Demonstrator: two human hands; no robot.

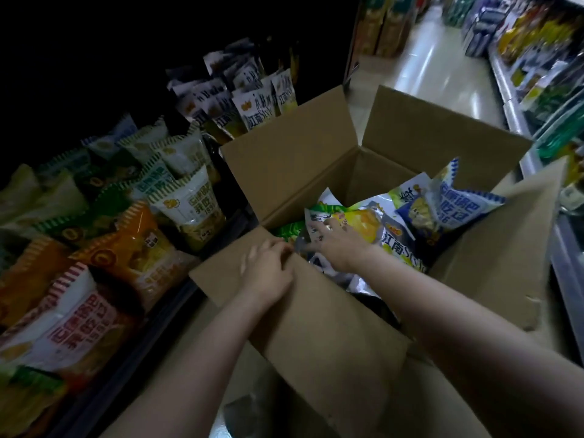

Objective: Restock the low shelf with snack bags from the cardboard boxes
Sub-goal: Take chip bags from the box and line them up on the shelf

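An open cardboard box (pixel 284 159) stands on the aisle floor with several snack bags inside. My left hand (pixel 267 270) grips the edge of the near flap (pixel 316 327), fingers curled over it. My right hand (pixel 338 245) reaches into the box, fingers spread on a yellow and grey snack bag (pixel 373 229). A blue and white bag (pixel 448 203) lies at the box's right side. The low shelf (pixel 151 324) on the left holds rows of upright orange, white and green bags.
Grey and white bags (pixel 249 102) stand on the shelf behind the box's far left flap. The aisle floor (pixel 442 67) runs away at the upper right. Stocked shelves (pixel 543 74) line the right side. The box's right flap (pixel 505 248) leans outward.
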